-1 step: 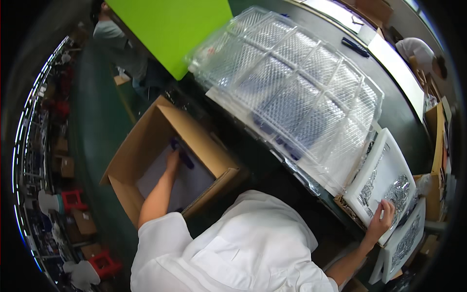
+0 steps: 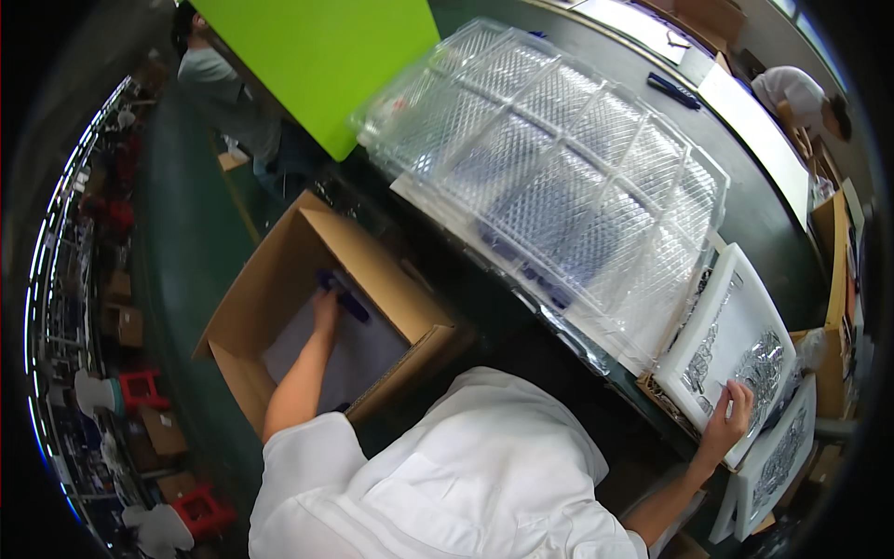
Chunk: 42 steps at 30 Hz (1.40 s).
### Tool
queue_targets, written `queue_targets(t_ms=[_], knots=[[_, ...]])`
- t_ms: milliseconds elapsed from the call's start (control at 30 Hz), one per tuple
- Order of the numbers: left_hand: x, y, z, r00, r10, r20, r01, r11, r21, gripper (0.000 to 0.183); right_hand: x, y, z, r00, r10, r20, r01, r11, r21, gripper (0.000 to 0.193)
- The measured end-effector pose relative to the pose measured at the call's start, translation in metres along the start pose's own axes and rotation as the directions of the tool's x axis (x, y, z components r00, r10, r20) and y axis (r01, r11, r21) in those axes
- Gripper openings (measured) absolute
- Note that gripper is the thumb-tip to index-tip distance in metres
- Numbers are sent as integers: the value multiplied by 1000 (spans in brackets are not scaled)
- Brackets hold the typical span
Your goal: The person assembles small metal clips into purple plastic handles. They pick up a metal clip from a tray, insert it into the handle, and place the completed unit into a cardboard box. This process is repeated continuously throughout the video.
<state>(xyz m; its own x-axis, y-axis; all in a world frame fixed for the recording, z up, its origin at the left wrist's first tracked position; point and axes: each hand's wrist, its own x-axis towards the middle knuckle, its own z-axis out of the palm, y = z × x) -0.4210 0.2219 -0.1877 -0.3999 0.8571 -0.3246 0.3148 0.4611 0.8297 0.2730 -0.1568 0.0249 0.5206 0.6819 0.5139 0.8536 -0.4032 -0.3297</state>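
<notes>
The dark violet-blue elongated piece [image 2: 354, 306] lies inside the box, at the fingertips of the left hand [image 2: 324, 309]. Its long axis slants: one end sits just beyond those fingers, the other points to their right and back toward the wearer. Its outline is narrow and its surface blurred. The fingers curl at its far end; whether they grip it or only touch it, I cannot tell.

Under these fingers spreads a flat, greyish-lilac sheet [image 2: 368, 349]. Around them stand the plain brown walls of the open corrugated cardboard box [image 2: 368, 265].

Well to the right, the right hand [image 2: 726, 424] bends its thumb and fingers toward one another; whether they pinch something, I cannot tell. Directly below its fingertips is a smooth white tray [image 2: 672, 380] with a raised rim and rounded corners. Shiny silver metal pieces [image 2: 764, 361] heap just beyond these fingers, and a second white tray [image 2: 742, 512] leans to the right of the hand.

Between the two hands, farther forward, rest clear plastic compartment trays [image 2: 549, 140] with a diamond-textured surface; a small reddish patch at their left corner is too blurred to read. Beyond the left fingers rises a smooth lime-green panel [image 2: 321, 65].
</notes>
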Motion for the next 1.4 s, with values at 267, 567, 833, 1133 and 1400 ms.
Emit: queue_targets(t_ms=[267,567,833,1133,1400], knots=[[-150,185,-62,969,98,225,58,800,-598,36,-34,-3,-9,802,587,-110,-383,647,659,15],[-388,252,130,132,45,990,259,963,-78,51,-17,-80,-37,876,481,31,-192,289,938,21],[-434,219,219,-246,64,967,163,986,-23,54,-14,-125,-50,977,189,95,-208,770,603,16],[-428,210,215,-237,105,966,62,994,-93,63,-29,-142,-26,965,201,171,-258,856,448,13],[-417,210,215,-184,125,975,-3,992,-127,63,-32,-153,-11,992,9,124,-33,980,196,15]])
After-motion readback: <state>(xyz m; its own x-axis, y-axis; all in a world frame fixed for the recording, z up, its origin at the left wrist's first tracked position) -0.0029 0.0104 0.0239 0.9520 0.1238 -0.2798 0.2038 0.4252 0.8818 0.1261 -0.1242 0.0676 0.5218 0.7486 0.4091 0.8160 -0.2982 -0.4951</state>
